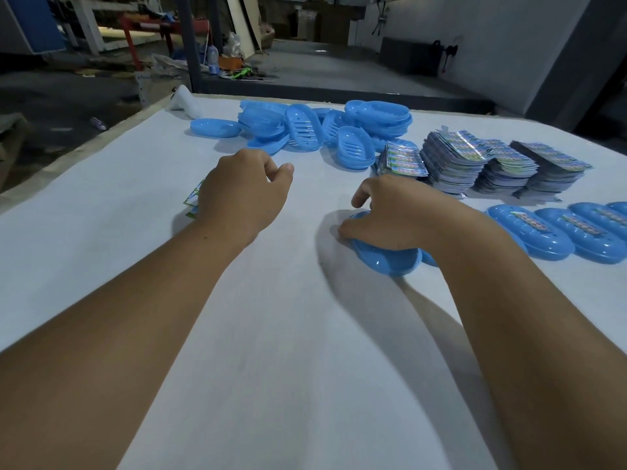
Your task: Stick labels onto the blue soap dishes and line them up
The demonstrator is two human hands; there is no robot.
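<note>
Your right hand [390,215] grips a blue soap dish [386,256] against the bench [271,334], likely steadying it for labelling. Your left hand [241,195] is curled over a few labels [192,203]; whether it pinches one is hidden. Labelled dishes [556,237] sit in a row just right; label stacks [475,164] and unlabelled dishes [305,130] crowd beyond.

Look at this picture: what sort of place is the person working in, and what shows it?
Probably a small factory or packing workshop. A heap of identical blue soap dishes and stacks of printed labels sit on a white work table, with bare concrete floor and clutter behind.
</note>
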